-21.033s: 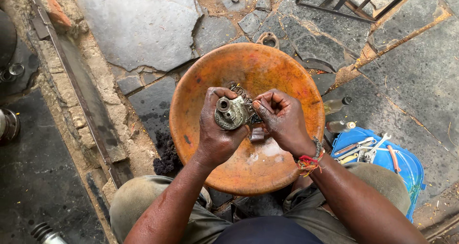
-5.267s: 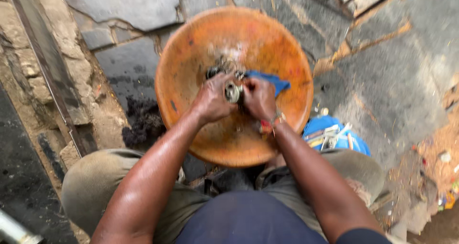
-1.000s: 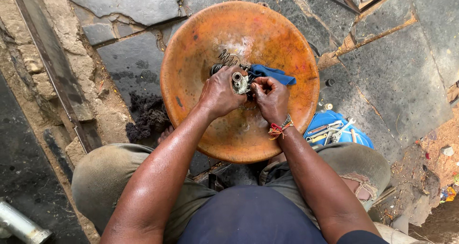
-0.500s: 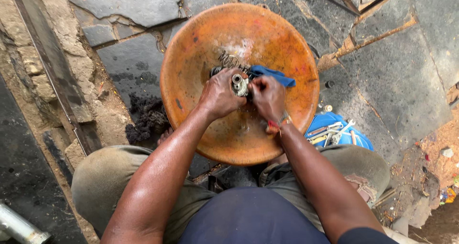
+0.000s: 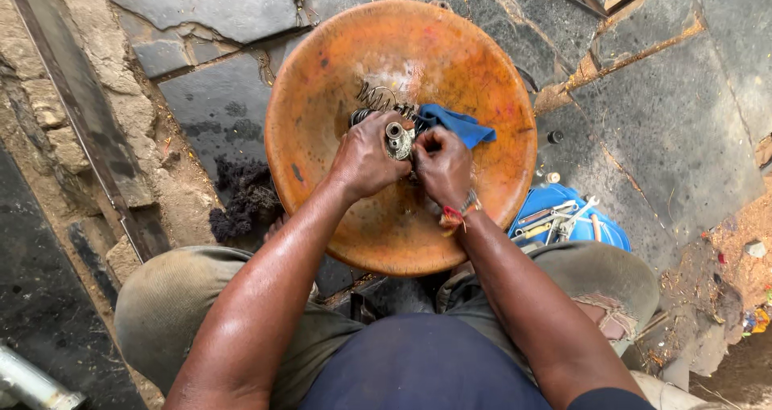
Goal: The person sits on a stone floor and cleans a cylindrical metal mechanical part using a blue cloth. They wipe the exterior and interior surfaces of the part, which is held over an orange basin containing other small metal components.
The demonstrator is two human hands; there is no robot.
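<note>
Metal part held over orange basin, upper centre of frame.

Left hand (image 5: 366,159) clamped around the grey metal part (image 5: 397,139); its bore end faces up toward the camera, long axis roughly vertical. Right hand (image 5: 443,165) pinched closed against it, blue rag (image 5: 455,125) just beside, basin (image 5: 474,64) beneath.

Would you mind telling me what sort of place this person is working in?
Probably an outdoor, ground-level repair spot: cracked stone paving, an orange basin under both hands, and a blue tub of spanners beside it.

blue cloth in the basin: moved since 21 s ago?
Yes. The blue cloth now lies inside the orange basin, just right of the hands; 21 s ago no cloth showed anywhere in the basin.
</note>
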